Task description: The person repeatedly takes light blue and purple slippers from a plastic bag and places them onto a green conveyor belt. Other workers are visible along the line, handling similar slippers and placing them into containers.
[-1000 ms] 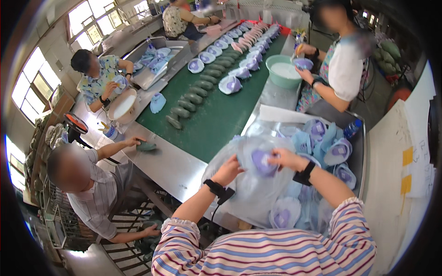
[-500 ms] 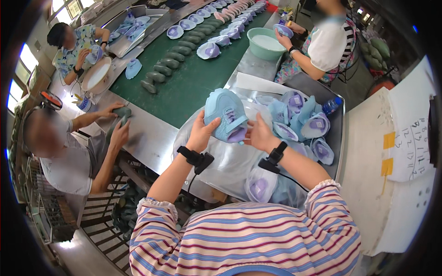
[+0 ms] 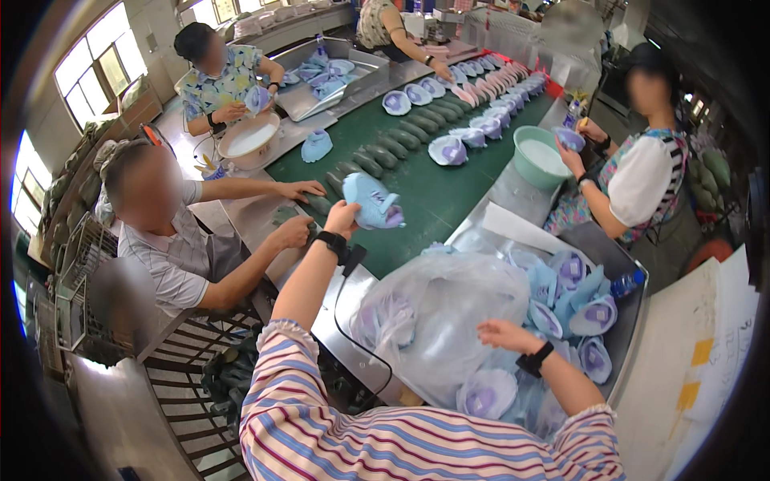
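Note:
Out over the green table's near edge, my left hand (image 3: 343, 220) grips a light blue shoe upper (image 3: 370, 200) with laces and a purple lining. Its fingers are closed on one end of the upper, which is held in the air. My right hand (image 3: 508, 335) is empty, its fingers loosely bent and apart, above a clear plastic bag (image 3: 449, 309). Around and under that bag, in a metal tray (image 3: 634, 341), lie several more blue-and-purple shoe uppers (image 3: 593, 316).
Rows of dark green shoe lasts (image 3: 391, 145) and shoe uppers (image 3: 486, 126) cover parts of the green conveyor table (image 3: 405, 210). A co-worker handles lasts close to my left hand. Others sit by a green basin (image 3: 539, 157) and a beige basin (image 3: 250, 138). A blue-capped bottle (image 3: 627, 283) lies in the tray.
My left hand has carried the shoe upper left and forward over the green table. My right hand has come off it and moved back over the bag. The view has shifted left.

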A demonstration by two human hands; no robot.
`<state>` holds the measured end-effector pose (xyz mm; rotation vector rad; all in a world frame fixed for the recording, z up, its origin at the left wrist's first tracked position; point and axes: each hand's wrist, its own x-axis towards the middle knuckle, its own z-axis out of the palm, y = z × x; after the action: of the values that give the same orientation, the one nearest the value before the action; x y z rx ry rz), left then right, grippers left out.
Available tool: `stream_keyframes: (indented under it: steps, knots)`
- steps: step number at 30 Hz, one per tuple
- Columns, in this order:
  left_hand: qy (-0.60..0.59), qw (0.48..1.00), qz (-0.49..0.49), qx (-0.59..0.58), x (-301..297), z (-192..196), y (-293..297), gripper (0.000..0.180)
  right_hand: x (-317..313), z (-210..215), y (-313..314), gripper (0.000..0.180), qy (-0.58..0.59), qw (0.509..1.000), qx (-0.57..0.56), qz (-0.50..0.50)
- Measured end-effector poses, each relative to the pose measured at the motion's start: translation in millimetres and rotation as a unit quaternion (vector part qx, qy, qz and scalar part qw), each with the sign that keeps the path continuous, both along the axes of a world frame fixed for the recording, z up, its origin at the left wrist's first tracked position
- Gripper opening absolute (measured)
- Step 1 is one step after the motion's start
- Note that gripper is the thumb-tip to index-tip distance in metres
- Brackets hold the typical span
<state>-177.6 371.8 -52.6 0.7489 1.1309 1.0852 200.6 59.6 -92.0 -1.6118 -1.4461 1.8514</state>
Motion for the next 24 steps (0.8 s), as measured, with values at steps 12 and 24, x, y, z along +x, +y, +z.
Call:
stream_keyframes:
  steps: [12,24]
  knots:
    - [0.193,0.97,-0.134,0.058,-57,58,121,0.085,-17,18,7,0.047,-0.008,0.997,-0.003,0.078]
    - [0.53,0.454,-0.506,0.507,65,-9,-201,0.069,-58,-93,38,0.056,-0.291,0.895,0.204,0.27]
